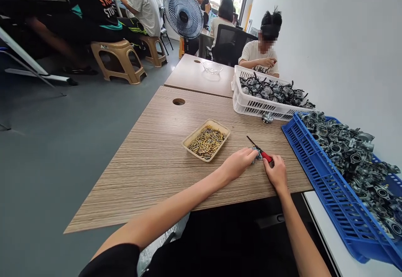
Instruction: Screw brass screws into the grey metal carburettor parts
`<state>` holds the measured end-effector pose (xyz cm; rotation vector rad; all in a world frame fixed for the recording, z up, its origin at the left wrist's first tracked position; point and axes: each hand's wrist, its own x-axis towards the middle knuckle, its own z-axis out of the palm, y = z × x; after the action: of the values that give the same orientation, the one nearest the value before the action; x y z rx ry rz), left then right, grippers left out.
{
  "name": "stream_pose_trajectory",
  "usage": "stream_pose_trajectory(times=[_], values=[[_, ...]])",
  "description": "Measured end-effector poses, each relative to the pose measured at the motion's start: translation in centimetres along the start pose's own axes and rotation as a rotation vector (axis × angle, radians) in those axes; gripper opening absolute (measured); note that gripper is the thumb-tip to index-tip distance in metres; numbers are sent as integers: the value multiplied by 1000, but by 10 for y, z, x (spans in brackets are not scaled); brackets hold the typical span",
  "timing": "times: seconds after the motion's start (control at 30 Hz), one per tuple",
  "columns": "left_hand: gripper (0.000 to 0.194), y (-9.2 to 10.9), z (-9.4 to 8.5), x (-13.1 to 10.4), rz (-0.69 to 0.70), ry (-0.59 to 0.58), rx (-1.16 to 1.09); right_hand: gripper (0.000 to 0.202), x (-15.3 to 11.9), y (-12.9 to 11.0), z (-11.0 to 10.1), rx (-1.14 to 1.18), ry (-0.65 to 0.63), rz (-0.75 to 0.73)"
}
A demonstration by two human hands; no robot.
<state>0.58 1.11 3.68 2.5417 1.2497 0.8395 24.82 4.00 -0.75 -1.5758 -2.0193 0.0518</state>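
My right hand (277, 171) is closed around the red handle of a screwdriver (266, 156), whose dark shaft points away to the upper left. Close beside it, the fingers of my left hand (241, 162) are closed on a small silvery metal carburetor (258, 155) at the tabletop. The screwdriver's shaft crosses over this part, and my fingers hide much of it. To the left of both hands sits a shallow beige tray (192, 135) filled with brass-coloured, screw-like pieces (207, 142).
A blue basket (326, 197) of metal carburetors stands at the right. Behind it is a white basket (248, 106) of similar parts with black tubes, with one loose carburetor (267, 117) in front. A clear dish (212, 68), a fan (184, 15) and a seated person (262, 55) are farther back.
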Motion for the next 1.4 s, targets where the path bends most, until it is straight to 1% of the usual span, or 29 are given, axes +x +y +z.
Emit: stream_pose_trajectory(times=[0.2, 0.4, 0.6, 0.87, 1.0, 1.1, 1.27, 1.4], values=[[25, 5, -4, 10, 8, -59, 44, 35, 0, 3, 2, 40, -7, 11], [23, 9, -6, 19, 48, -110, 58, 33, -2, 6, 3, 49, -1, 26], [21, 13, 0, 22, 59, -157, 158, 30, -4, 6, 4, 47, 13, 2], [24, 14, 3, 21, 96, -131, 264, 26, -5, 2, 3, 57, -1, 36], [21, 15, 5, 22, 143, -146, 312, 23, -5, 2, 4, 54, 6, 36], [19, 15, 10, 23, 160, -133, 353, 22, -5, 2, 5, 47, 6, 28], [20, 13, 16, 20, 150, -98, 397, 20, -5, 0, 3, 45, -1, 47], [22, 8, 18, 10, 126, -83, 363, 17, -7, -4, 2, 43, -10, 72]])
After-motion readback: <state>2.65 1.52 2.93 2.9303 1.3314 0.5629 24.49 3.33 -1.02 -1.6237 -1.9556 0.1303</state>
